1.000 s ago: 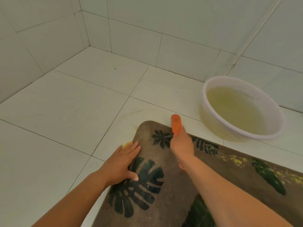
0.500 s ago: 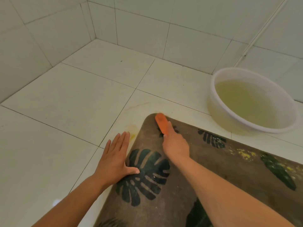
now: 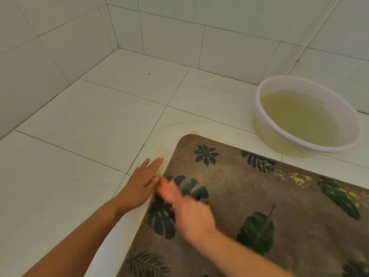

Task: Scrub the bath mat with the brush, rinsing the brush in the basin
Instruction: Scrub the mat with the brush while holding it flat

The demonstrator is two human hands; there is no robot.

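Down on the white tiled floor (image 3: 89,120), a brown leaf-printed bath mat (image 3: 249,192) lies near the corner of the tiled walls (image 3: 175,33). The left hand (image 3: 139,188) rests flat, fingers straight, on tile at its edge. The blurred right hand (image 3: 191,214) grips an orange brush (image 3: 165,186) against the mat. A round white plastic basin (image 3: 265,134) of yellowish water stands just beyond.
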